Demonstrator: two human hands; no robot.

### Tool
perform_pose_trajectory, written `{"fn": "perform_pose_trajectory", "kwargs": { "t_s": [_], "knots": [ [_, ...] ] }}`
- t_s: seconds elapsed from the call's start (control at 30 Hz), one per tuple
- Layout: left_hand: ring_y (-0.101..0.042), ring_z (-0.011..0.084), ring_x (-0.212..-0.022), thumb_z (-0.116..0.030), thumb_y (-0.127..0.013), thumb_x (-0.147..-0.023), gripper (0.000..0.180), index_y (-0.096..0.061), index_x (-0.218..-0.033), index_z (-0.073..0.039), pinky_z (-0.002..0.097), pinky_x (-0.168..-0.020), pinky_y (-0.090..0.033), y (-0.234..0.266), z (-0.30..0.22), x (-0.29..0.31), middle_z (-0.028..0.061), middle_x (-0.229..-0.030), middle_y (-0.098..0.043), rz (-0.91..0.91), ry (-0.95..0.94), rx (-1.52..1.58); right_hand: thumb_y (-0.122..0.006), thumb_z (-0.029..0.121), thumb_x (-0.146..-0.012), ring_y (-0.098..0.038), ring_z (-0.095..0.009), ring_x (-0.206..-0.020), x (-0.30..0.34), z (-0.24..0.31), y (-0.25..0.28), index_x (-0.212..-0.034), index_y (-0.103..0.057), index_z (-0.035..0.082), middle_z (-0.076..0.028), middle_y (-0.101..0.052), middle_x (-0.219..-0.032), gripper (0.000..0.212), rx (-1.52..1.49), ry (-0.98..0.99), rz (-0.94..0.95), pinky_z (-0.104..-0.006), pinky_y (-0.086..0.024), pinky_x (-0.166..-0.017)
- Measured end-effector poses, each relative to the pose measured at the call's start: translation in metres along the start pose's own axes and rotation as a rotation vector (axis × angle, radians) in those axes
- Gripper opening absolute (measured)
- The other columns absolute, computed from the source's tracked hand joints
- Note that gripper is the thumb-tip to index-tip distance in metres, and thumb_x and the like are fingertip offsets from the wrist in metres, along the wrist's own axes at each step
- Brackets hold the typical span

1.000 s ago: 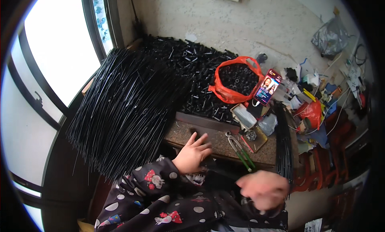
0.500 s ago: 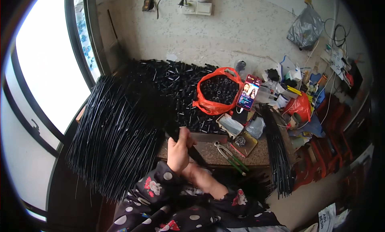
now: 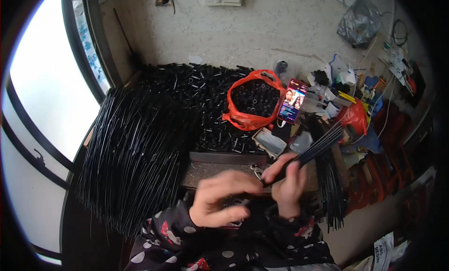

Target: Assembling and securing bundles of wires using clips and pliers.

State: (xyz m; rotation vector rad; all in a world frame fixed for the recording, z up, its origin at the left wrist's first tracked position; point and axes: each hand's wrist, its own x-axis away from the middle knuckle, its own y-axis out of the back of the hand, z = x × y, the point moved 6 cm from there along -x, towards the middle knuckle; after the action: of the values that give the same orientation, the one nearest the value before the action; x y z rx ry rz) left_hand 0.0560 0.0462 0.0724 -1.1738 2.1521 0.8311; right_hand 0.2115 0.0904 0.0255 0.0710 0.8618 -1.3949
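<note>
My right hand (image 3: 288, 184) is closed around a bundle of thin black rods (image 3: 322, 143), which point up to the right. Just left of it, my left hand (image 3: 223, 198) is open, thumb spread from the curved fingers and nothing visible between them. Its fingertips come near the lower end of the bundle; whether they touch is blurred. Behind the hands lie green-handled pincers (image 3: 257, 170), partly covered by my right hand. A large heap of long thin black rods (image 3: 135, 163) hangs over the table's left side. Another bunch of black rods (image 3: 331, 196) hangs at the right edge.
Short black tubular parts (image 3: 206, 93) are piled along the wall behind a dark strip (image 3: 227, 158). A red plastic bag (image 3: 248, 122) holds black ring-ended parts. Beside it a lit phone (image 3: 293, 101) leans upright. Clutter and a red bag (image 3: 354, 116) fill the right side.
My hands were together near the table's middle; now they are apart. My right hand has moved right and up with the rod bundle, and my left hand has opened.
</note>
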Motion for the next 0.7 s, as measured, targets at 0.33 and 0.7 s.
{"fn": "perform_pose_trajectory", "kwargs": {
  "t_s": [0.33, 0.7],
  "knots": [
    [-0.062, 0.0101, -0.069, -0.01, -0.055, -0.086, 0.012, -0.062, -0.09, -0.001, 0.0373, -0.101, -0.033, 0.01, 0.1, 0.022, 0.0101, -0.084, -0.066, -0.083, 0.494, -0.13, -0.04, 0.019, -0.094, -0.058, -0.014, -0.088, 0.092, -0.137, 0.015, -0.117, -0.048, 0.001, -0.007, -0.06, -0.095, 0.03, -0.07, -0.454, 0.386, -0.025, -0.044, -0.079],
    [-0.059, 0.0256, -0.094, -0.016, -0.059, -0.076, 0.033, -0.059, -0.108, -0.006, 0.0335, -0.075, -0.049, 0.138, 0.268, -0.013, 0.0145, -0.1, -0.062, -0.214, 0.88, -0.73, -0.043, 0.015, -0.093, -0.058, -0.021, -0.066, 0.103, -0.15, 0.048, -0.098, -0.051, 0.0, -0.01, -0.058, -0.076, 0.017, -0.043, -0.739, -0.17, -0.032, -0.048, -0.061]
  ]
}}
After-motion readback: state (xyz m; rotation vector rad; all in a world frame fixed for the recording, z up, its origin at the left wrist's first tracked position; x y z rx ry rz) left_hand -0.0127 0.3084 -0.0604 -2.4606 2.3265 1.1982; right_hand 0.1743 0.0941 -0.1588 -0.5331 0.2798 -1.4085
